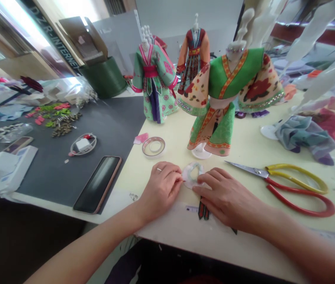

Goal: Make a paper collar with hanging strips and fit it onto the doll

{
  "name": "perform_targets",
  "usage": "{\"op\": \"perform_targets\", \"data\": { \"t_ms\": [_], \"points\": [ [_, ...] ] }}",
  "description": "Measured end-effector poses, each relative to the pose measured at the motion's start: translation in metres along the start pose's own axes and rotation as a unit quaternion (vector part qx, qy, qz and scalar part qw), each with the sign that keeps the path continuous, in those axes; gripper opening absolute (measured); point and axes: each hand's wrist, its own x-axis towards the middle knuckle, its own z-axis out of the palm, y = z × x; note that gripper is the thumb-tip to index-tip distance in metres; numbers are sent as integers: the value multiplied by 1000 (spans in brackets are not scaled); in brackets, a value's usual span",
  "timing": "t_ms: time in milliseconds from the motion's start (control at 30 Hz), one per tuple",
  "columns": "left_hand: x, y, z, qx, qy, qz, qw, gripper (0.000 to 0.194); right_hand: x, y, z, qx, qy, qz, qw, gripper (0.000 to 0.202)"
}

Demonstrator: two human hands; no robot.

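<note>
Near the table's front edge, my left hand [162, 188] has its fingers closed in a pinch at the left side of a pale, translucent ring [187, 173]. A ring band shows on one of its fingers. My right hand [225, 195] rests against the right side of the pale ring, fingers bent and pressed together on it. Under the right fingers lies a dark strip with red and green [203, 211], partly covered by the hand. A small white label [191, 208] sits left of the strip.
Scissors [266, 173] lie open at right. A doll in a green robe [234, 79] stands ahead, other dressed dolls behind. A patterned tape roll [153, 146], a phone [98, 184], a coiled cable [83, 144] and a green drum [104, 77] are left. Cloth [305, 134] lies right.
</note>
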Motion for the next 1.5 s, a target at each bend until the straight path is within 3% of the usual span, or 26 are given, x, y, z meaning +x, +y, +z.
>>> {"op": "perform_targets", "data": {
  "t_ms": [133,233,400,467,533,567,633,700,767,833,967,1033,1167,1233,1300,1400,1500],
  "points": [
    [2,0,2,92,32,87,991,9,0,0,1,-5,5,-1,1000,22],
    [1,-4,5,139,21,135,981,11,0,0,2,-9,9,2,1000,21],
    [0,-6,8,115,8,141,983,9,0,2,3,-10,12,2,1000,20],
    [3,-5,7,39,6,90,995,9,-1,2,3,-8,17,-1,1000,19],
    [6,-2,3,-92,-1,-15,996,7,-2,3,4,-4,19,-3,1000,18],
    [8,-1,0,-175,-5,-86,981,7,-2,3,5,-3,21,-3,1000,18],
    [11,1,-5,-337,-6,-226,914,9,-2,4,6,0,27,-1,1000,19],
    [14,2,-8,-456,2,-317,832,13,-2,4,6,6,34,0,999,19],
    [17,3,-9,-514,23,-355,780,13,-1,4,6,18,36,0,999,19],
    [19,4,-7,-535,48,-366,760,13,-1,3,6,26,36,-1,999,20],
    [21,7,-5,-531,99,-370,756,13,-2,4,6,21,30,-2,999,22],
    [19,8,-6,-498,104,-369,778,13,-2,4,6,18,24,-3,1000,23],
    [12,9,-7,-336,68,-304,889,9,-1,5,6,16,23,-1,1000,24],
    [8,6,-6,-222,63,-203,952,6,-1,4,5,17,28,-3,999,23],
    [4,2,-3,-111,57,-72,990,6,-2,4,5,19,33,-5,999,22],
    [1,-5,1,52,31,100,993,13,-1,4,5,17,36,-4,999,21],
    [-2,-8,3,167,6,194,967,17,-1,5,6,3,43,-6,999,20]
  ]
}}
